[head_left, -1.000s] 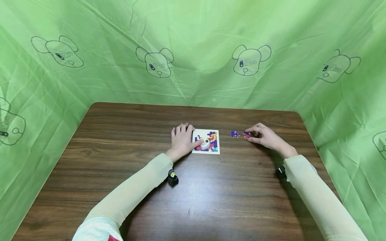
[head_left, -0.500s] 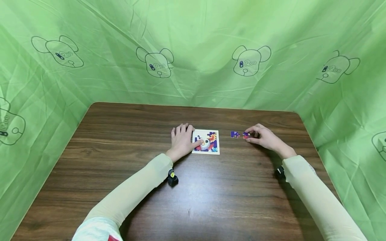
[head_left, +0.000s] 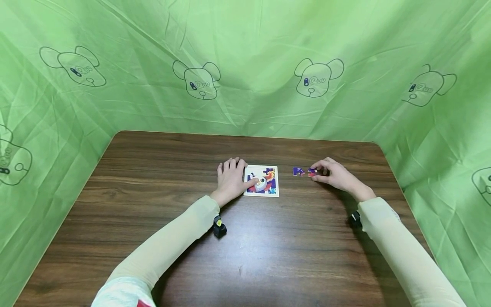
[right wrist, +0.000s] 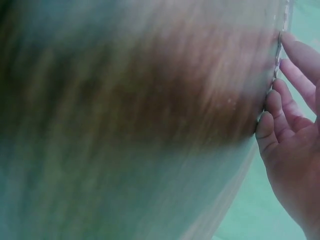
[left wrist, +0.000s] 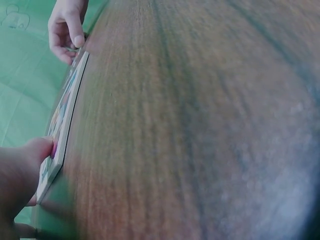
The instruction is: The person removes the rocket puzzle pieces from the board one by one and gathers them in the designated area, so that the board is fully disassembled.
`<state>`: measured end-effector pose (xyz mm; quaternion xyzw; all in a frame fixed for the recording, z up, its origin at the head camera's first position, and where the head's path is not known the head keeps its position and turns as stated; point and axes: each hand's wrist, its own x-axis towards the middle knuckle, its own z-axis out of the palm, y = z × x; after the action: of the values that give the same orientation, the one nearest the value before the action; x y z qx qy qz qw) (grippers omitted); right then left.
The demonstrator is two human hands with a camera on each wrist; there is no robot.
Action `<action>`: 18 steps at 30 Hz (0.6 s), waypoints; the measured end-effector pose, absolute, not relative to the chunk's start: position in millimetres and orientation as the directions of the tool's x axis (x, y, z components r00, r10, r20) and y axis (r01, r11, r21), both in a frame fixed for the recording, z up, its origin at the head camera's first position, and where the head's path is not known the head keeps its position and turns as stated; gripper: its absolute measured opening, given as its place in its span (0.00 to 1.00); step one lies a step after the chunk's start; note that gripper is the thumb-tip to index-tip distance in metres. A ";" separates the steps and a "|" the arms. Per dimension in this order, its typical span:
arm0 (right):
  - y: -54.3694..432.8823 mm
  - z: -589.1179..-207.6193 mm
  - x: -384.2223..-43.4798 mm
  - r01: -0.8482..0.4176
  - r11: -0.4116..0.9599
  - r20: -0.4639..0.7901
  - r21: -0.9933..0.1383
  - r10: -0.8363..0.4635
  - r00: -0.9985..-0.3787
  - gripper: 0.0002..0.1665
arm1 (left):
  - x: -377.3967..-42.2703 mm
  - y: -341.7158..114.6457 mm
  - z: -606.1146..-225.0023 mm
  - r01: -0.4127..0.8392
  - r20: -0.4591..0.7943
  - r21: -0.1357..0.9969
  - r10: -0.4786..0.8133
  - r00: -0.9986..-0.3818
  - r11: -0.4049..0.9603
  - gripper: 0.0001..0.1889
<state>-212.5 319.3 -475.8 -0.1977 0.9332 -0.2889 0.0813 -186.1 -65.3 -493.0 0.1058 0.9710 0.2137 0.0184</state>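
A small square jigsaw puzzle [head_left: 278, 182] with a pale rim lies at the table's middle, showing a colourful cartoon picture with a white patch along its top left. My left hand [head_left: 232, 179] rests at its left side, fingers spread, thumb pressing on the picture; the left wrist view shows that thumb [left wrist: 42, 148] on its face. To the right, my right hand [head_left: 338, 175] holds a purple and red puzzle piece [head_left: 312, 172] between thumb and forefinger, low at the tabletop. Just left of it lies a second purple puzzle piece [head_left: 297, 171].
The brown wooden table [head_left: 245, 256] reaches back to a green cloth [head_left: 257, 102] with printed bear heads, which also hangs at both sides. A dark wrist camera [head_left: 220, 228] sits by my left cuff, another [head_left: 356, 219] by my right.
My right hand has shifted slightly left with its puzzle piece, closer to the second piece. The left hand and the jigsaw puzzle stay in place.
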 end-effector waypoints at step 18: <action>319.9 -471.4 -213.7 -0.290 0.760 -0.073 -0.582 -0.405 -0.912 0.22 | -186.5 -64.6 -492.4 0.190 -0.004 0.412 0.210 -0.978 0.891 0.36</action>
<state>-213.7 319.9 -471.4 -0.1862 0.9329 -0.2924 0.0977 -186.5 -64.6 -492.4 0.1028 0.9721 0.2095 0.0243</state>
